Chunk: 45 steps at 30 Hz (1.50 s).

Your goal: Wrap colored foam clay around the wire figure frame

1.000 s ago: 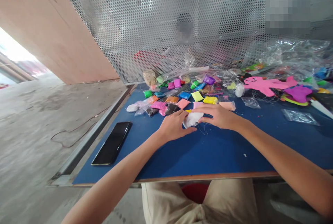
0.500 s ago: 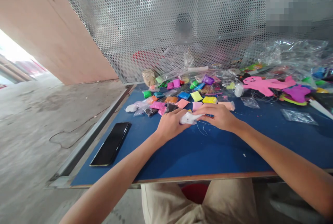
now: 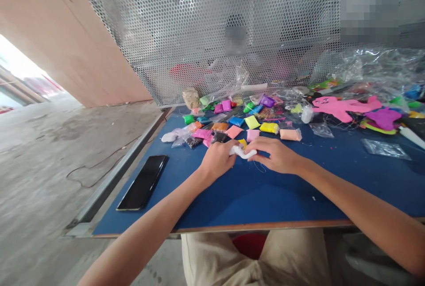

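Head: peach lump (image 3: pixel 289 134) in packet (image 3: pixel 299 135)

Both hands on soft white piece above blue worktop (image 3: pixel 239 202)

Left hand (image 3: pixel 218 158) grips one end of white piece (image 3: pixel 244 152), right hand (image 3: pixel 276 155) pinches the other; coloured packets (image 3: pixel 234 132) just beyond, black phone (image 3: pixel 142 183) at left, pink cutout figure (image 3: pixel 343 106) at right, perforated metal panel (image 3: pixel 199 25) behind.

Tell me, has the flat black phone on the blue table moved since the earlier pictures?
No, the flat black phone has not shifted any way: it lies in the same spot, at the same slant, against the near left corner of the blue table.
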Each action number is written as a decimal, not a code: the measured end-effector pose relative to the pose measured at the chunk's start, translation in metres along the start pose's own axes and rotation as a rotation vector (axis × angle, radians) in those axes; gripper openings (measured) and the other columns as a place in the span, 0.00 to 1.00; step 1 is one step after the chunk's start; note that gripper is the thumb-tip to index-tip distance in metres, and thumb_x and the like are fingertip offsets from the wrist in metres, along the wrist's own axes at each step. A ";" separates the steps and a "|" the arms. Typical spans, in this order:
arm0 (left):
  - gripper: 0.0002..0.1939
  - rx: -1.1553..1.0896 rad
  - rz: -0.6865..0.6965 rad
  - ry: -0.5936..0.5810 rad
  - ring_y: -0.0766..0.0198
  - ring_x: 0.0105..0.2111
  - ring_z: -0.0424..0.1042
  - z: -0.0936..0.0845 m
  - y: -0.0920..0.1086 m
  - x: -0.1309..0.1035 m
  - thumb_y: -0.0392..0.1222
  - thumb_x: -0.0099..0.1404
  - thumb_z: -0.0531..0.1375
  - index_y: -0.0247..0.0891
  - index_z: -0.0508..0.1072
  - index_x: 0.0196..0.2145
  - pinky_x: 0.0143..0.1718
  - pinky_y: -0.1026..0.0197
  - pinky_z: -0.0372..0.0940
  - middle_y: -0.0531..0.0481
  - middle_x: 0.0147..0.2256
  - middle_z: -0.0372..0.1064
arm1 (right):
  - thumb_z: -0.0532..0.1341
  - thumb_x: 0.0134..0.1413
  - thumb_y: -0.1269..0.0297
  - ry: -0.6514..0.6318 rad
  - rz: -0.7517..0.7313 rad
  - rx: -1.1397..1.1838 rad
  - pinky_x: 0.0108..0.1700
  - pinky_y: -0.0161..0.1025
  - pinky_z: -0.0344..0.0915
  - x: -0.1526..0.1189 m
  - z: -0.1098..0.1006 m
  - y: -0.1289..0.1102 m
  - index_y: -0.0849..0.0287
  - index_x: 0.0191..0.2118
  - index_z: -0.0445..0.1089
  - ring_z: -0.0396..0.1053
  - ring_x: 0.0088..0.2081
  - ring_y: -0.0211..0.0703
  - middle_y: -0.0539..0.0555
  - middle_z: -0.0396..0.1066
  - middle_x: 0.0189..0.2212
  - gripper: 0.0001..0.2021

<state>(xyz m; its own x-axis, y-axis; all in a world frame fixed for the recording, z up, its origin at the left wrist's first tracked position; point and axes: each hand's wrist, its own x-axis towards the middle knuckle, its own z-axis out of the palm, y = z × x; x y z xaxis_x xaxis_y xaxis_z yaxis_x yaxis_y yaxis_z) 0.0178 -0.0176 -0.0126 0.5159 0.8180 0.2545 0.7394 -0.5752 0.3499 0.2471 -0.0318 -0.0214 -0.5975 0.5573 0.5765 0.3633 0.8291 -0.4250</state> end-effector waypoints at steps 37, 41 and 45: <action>0.12 -0.505 0.056 -0.086 0.70 0.26 0.67 0.021 0.012 -0.003 0.32 0.66 0.51 0.35 0.68 0.27 0.32 0.67 0.62 0.53 0.27 0.70 | 0.63 0.61 0.68 0.329 -0.162 -0.248 0.49 0.47 0.71 -0.003 0.014 -0.009 0.51 0.48 0.75 0.72 0.44 0.47 0.55 0.75 0.44 0.11; 0.09 -0.512 0.099 -0.022 0.70 0.27 0.68 0.026 0.004 0.000 0.29 0.63 0.51 0.35 0.68 0.28 0.33 0.67 0.63 0.53 0.28 0.69 | 0.65 0.60 0.65 0.284 -0.124 -0.177 0.52 0.51 0.69 0.000 0.014 -0.013 0.50 0.47 0.76 0.70 0.45 0.47 0.55 0.74 0.46 0.10; 0.09 -0.306 0.193 -0.025 0.67 0.30 0.72 0.022 -0.004 0.001 0.30 0.63 0.52 0.36 0.71 0.33 0.35 0.65 0.63 0.52 0.32 0.74 | 0.68 0.56 0.59 0.304 0.122 0.118 0.48 0.46 0.70 0.004 0.017 -0.010 0.51 0.36 0.78 0.70 0.44 0.45 0.54 0.71 0.46 0.04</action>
<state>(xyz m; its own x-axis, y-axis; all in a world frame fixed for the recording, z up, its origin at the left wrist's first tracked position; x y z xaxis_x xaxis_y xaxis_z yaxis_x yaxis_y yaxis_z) 0.0248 -0.0142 -0.0334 0.6470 0.6915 0.3214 0.4651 -0.6919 0.5522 0.2293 -0.0383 -0.0265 -0.3079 0.6544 0.6906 0.3232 0.7546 -0.5710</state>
